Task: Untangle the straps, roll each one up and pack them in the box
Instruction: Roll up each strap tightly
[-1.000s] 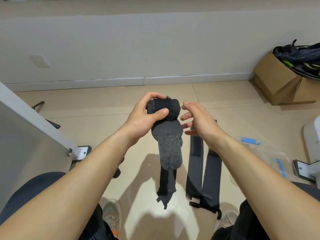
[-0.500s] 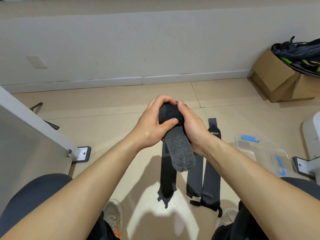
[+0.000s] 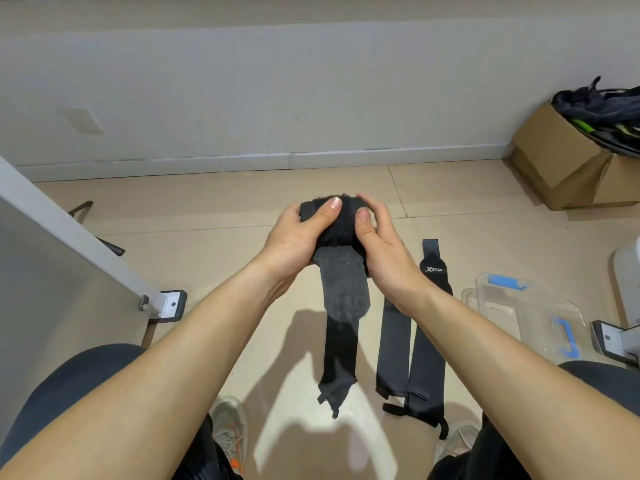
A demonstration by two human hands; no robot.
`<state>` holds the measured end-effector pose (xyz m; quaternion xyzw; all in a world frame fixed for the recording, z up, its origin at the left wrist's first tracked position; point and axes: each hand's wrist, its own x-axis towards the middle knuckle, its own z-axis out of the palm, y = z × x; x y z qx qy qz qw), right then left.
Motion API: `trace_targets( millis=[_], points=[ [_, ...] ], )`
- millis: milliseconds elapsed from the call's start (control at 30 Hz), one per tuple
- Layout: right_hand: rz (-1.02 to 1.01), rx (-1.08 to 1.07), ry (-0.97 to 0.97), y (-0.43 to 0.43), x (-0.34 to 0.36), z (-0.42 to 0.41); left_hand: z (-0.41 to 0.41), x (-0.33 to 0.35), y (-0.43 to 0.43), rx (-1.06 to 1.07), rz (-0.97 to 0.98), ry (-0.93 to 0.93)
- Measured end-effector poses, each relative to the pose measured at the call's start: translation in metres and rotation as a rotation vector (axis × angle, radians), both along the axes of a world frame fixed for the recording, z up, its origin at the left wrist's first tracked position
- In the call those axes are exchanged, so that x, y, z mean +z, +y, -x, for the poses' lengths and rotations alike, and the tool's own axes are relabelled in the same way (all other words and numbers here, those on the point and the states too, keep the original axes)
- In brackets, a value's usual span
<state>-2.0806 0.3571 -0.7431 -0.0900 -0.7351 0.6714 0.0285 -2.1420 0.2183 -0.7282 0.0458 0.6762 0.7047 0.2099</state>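
At the far left stands a grey panel point(image 3: 52, 258), its foot fixed to a metal bracket point(image 3: 168, 304) on the tiled floor. Near the centre, our left hand point(image 3: 294, 237) grasps the rolled strap point(image 3: 341, 223), with the thumb laid over the top of the roll and the fingers curled round its far side. The roll is black and is held in the air between both hands, above the floor. From its underside a grey fuzzy end point(image 3: 343, 289) hangs down loose. A black strip point(image 3: 339, 358) runs on below it towards us; we cannot tell whether it belongs to the same strap or lies on the floor by itself. Our right hand point(image 3: 384, 251) clasps the roll from the right, thumb pressed against the front, fingers wrapped behind. Just right of that hand, two dark straps point(image 3: 415, 341) lie flat side by side on the floor, one with a small white logo near its far end. Farther right sits a clear plastic box point(image 3: 512, 306) with blue latches point(image 3: 505, 281), near our right knee. Against the far wall on the right, a cardboard box point(image 3: 561, 161) holds dark gear.
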Motion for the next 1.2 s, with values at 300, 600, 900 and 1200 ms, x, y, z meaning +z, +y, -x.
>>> trace_targets(
  millis=[300,600,900,1200],
  points=[
    [-0.811,0.262,0.328,0.023,0.011,-0.013,0.017,0.004,-0.018,0.168,-0.027,-0.021],
    [-0.699,0.102,0.445,0.026,0.016,-0.008,-0.001,-0.001,-0.006,0.029,0.026,-0.034],
    [-0.659,-0.092,0.408,0.029,0.011,-0.001,-0.019,-0.001,0.012,-0.054,-0.031,-0.05],
    [-0.51,-0.2,0.275,0.029,0.012,0.004,-0.026,-0.001,0.011,-0.088,-0.066,0.116]
  ],
)
